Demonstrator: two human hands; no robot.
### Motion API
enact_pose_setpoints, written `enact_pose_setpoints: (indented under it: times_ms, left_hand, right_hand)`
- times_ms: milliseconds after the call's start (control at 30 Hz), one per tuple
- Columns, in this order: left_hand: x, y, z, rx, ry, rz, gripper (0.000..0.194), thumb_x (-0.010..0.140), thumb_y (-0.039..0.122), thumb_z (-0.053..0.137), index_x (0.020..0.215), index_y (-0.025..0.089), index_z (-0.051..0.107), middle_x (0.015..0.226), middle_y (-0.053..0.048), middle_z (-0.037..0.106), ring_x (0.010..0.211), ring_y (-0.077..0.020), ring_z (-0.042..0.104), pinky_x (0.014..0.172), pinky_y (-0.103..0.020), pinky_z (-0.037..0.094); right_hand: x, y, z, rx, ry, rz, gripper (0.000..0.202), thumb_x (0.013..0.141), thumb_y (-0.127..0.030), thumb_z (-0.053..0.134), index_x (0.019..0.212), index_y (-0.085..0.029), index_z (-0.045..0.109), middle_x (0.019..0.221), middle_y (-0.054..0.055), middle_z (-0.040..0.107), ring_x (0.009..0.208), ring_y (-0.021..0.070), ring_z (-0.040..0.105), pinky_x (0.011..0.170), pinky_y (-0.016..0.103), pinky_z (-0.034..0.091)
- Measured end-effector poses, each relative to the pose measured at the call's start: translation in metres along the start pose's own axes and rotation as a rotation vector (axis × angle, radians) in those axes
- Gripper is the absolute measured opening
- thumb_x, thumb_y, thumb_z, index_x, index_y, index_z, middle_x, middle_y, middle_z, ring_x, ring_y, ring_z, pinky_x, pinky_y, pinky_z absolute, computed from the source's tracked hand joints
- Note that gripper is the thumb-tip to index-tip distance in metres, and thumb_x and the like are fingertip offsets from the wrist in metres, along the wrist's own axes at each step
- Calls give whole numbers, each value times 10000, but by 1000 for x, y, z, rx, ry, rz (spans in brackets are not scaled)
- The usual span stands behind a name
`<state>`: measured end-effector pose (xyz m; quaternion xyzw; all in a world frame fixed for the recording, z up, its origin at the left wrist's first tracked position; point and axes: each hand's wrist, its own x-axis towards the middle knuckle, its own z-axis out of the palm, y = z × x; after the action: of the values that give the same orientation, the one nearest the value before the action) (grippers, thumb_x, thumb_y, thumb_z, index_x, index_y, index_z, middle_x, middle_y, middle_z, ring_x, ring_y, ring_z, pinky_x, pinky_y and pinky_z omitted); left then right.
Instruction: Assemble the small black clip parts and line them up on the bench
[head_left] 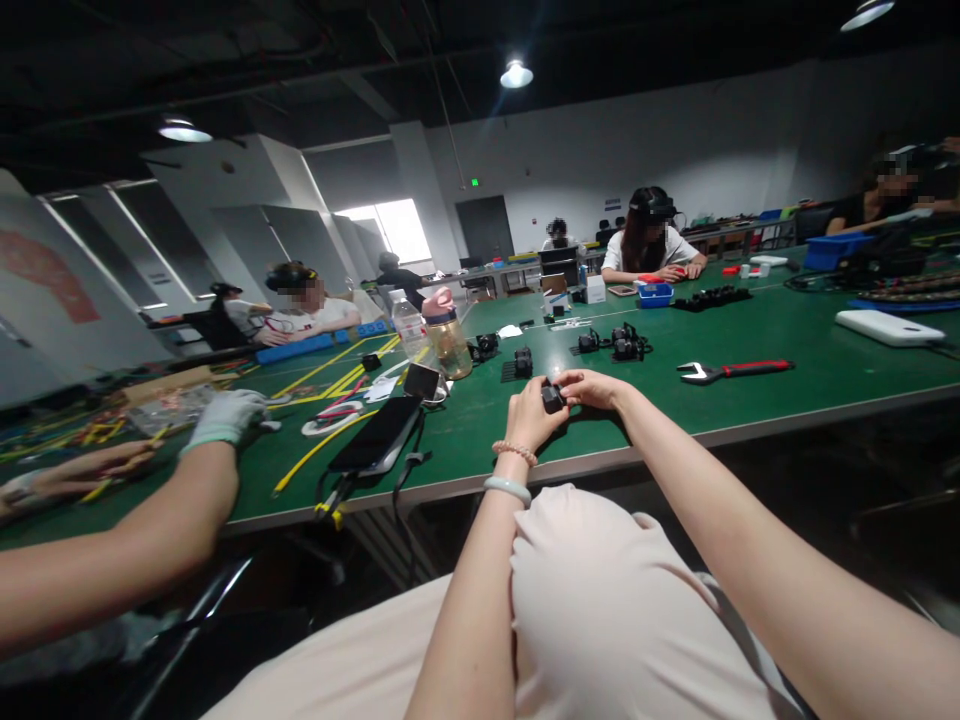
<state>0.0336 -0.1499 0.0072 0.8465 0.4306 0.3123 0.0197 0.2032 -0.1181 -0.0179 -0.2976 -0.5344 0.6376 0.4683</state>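
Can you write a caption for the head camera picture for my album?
Left hand and right hand on a black part at a green table, wrench to the right.

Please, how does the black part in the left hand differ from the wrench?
The black part is in the left hand, while the wrench lies on the table. The black part is short and blocky; the wrench is long. The black part looks dark all over; the wrench shows silver, red and black. Both have dark areas.

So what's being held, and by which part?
A small black part, by its left side in the left grip; the right grip is at its right edge.
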Motion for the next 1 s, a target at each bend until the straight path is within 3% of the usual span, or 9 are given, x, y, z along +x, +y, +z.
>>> enact_pose_setpoints:
  times_ms: [333,767,1000]
  left_hand:
    - [0,2,-2,-8,1,16,541,636,392,581,1100,190,392,1044,-61,536,942,-198,516,765,-274,373]
    - [1,0,1,-17,-11,4,526,643,379,571,1099,192,388,1037,-60,541,928,-201,523,768,-284,381]
    - [1,2,-1,-34,-3,15,532,636,363,581,1104,196,388,1059,-59,528,949,-199,511,794,-287,371]
  right_hand:
    - [2,1,1,-4,5,-6,254,549,-222,689,769,-138,595,631,-10,560,568,60,510,560,187,419]
    - [1,0,7,-69,-14,-36,247,585,-312,652,623,-115,509,479,-60,429,427,22,359,431,174,254]
    - [0,-3,9,-37,19,-9,265,569,-313,665,679,-125,514,502,-53,467,451,34,406,439,168,281]
